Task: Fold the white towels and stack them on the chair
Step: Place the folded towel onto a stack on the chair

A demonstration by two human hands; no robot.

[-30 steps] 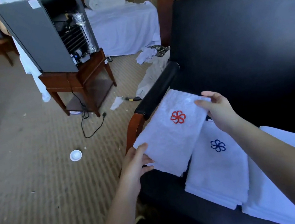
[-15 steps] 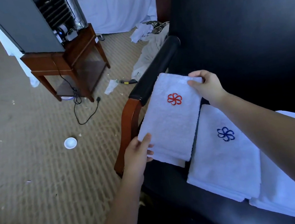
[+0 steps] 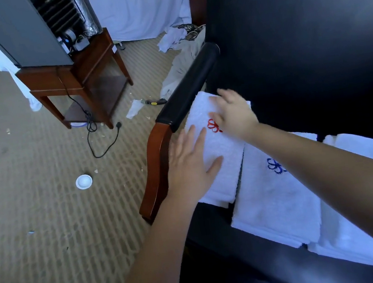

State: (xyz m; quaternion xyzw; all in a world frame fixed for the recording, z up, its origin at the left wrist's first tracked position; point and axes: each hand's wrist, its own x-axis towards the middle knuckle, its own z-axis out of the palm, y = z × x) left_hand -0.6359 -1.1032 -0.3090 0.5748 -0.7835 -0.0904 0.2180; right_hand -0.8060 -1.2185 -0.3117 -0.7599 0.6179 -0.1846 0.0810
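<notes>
A folded white towel with a red flower mark (image 3: 223,146) lies on the black chair seat (image 3: 217,229), beside the padded armrest (image 3: 188,87). My left hand (image 3: 189,166) lies flat on its near part, fingers straight. My right hand (image 3: 234,114) presses flat on its far part and covers part of the red mark. To the right lies a second folded white towel with a blue flower mark (image 3: 274,198). A larger folded white towel (image 3: 362,244) lies under and beyond it.
A small fridge (image 3: 17,30) stands on a wooden side table (image 3: 79,81) at the left, its black cord (image 3: 101,142) trailing on the carpet. A white round lid (image 3: 84,181), paper scraps and crumpled linen (image 3: 179,69) lie on the floor. A bed with a white sheet (image 3: 141,8) is behind.
The red-marked towel has come down onto the seat beside the blue-marked one. Both hands have let go of its edges and now press flat on top.
</notes>
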